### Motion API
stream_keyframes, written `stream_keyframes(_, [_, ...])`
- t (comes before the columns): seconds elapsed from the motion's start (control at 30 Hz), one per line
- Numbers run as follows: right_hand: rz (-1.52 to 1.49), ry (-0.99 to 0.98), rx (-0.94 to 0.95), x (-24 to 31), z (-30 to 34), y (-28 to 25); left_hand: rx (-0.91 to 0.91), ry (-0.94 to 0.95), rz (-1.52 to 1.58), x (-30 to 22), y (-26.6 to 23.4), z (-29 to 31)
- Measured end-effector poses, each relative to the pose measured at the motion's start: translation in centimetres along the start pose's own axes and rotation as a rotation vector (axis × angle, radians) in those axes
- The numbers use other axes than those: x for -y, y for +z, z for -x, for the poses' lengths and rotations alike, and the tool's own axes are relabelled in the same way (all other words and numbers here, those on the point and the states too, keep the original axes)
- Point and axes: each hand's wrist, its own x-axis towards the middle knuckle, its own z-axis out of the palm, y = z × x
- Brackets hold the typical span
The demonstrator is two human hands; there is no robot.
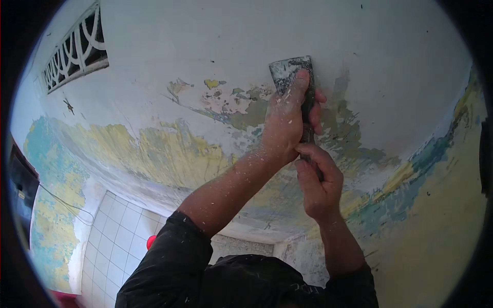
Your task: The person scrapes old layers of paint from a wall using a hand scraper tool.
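A paint scraper (pixel 285 71) with a wide, paint-smeared blade is held up in front of the peeling wall (pixel 169 146). My left hand (pixel 287 115) is wrapped round the upper part of its dark handle, with a finger or thumb lying along the blade. Lower down, my right hand (pixel 322 185) pinches the handle's end, close to my left wrist. The blade's front edge points up at the pale wall surface; I cannot tell whether it touches. White flakes are scattered over my left hand and forearm.
Patches of yellow, green and blue paint show where the pale coat is gone. A patterned vent opening (pixel 77 49) is at upper left. White floor tiles (pixel 120 226) and a red round object (pixel 151 242) lie below. A thin cable (pixel 64 203) hangs at left, beside a dark doorway (pixel 23 190).
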Motion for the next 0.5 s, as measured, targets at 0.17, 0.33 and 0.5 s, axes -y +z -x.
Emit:
stream_keyframes(0.17, [0.104,0.093,0.097,-1.1,4.5,-0.1,-0.019,-0.215,0.085,2.7,-2.7,3.6])
stream_keyframes(0.33, [0.091,0.183,0.168,-1.5,7.8,0.3,-0.026,-0.279,0.136,5.4,-5.1,6.9])
stream_keyframes(0.5, [0.214,0.128,0.141,-0.7,5.7,0.4,0.016,-0.259,0.178,4.7,-4.6,4.2])
